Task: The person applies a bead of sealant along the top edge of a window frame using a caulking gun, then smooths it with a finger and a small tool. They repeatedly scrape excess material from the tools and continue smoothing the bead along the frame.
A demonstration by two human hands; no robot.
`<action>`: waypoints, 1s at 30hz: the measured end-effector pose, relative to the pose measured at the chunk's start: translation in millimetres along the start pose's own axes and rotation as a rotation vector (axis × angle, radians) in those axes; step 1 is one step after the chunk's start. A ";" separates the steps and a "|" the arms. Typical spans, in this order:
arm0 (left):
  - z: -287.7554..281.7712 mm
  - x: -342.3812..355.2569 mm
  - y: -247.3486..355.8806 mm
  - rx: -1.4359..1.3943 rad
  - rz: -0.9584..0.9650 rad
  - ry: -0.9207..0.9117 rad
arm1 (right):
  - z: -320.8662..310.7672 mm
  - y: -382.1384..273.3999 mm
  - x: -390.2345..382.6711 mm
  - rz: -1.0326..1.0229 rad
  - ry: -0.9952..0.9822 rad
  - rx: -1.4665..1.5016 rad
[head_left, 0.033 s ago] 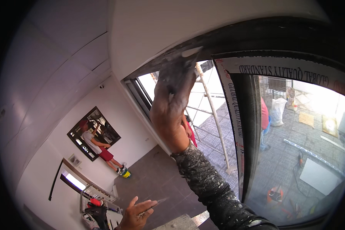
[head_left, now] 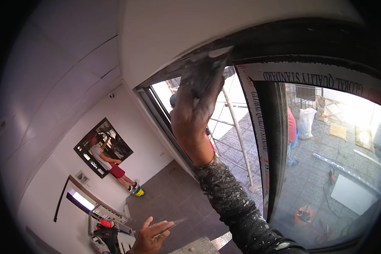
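Note:
My right hand (head_left: 193, 118) is raised in the middle, closed on a putty knife (head_left: 205, 67) with a broad dark blade. The blade lies against the top of the black door frame (head_left: 279, 42), where it meets the white wall. A pale smear of filler shows near the blade's edge. A black sleeve (head_left: 228, 194) spotted with white covers my right forearm. Low in the picture my left hand (head_left: 150, 236) is closed on a thin flat blade (head_left: 180, 221), seen nearly edge-on; its handle is hidden.
Printed protective tape (head_left: 309, 75) covers the inner frame around the glass. Beyond the opening stands a scaffold (head_left: 237, 127). Another person (head_left: 108, 158) stands on a bucket (head_left: 138, 190) at a wall window. A grey ledge (head_left: 194, 247) lies below me, and a cluttered cart (head_left: 110, 233) stands lower left.
My right hand and the putty knife have slid a little to the right along the top frame. My left hand has hardly moved.

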State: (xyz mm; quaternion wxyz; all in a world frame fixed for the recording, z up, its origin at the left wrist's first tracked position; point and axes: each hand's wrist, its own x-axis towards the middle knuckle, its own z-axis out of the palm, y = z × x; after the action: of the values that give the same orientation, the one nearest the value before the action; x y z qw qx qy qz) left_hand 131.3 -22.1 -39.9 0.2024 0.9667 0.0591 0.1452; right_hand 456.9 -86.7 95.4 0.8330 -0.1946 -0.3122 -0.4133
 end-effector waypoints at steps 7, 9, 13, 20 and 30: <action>2.3 8.1 0.0 0.015 0.017 0.007 | -10.6 -4.7 56.3 -0.245 0.019 -0.375; 2.5 9.1 0.6 0.010 0.011 0.003 | -2.4 -16.4 53.5 -0.159 0.012 -0.300; 2.9 7.5 1.5 0.012 0.003 0.005 | 39.5 -35.2 29.8 -0.080 0.143 -0.195; 3.7 5.7 -1.8 0.010 -0.018 0.009 | 55.7 11.4 -12.5 -0.189 -0.004 -0.374; 4.8 10.1 -0.4 0.003 0.004 -0.017 | -10.9 6.6 37.3 -0.162 0.084 -0.100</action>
State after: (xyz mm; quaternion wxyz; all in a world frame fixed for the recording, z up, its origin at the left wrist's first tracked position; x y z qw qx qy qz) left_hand 142.4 -21.8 -41.7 0.2010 0.9683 0.0557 0.1373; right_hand 483.3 -110.3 112.4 0.7985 -0.1924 -0.2708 -0.5021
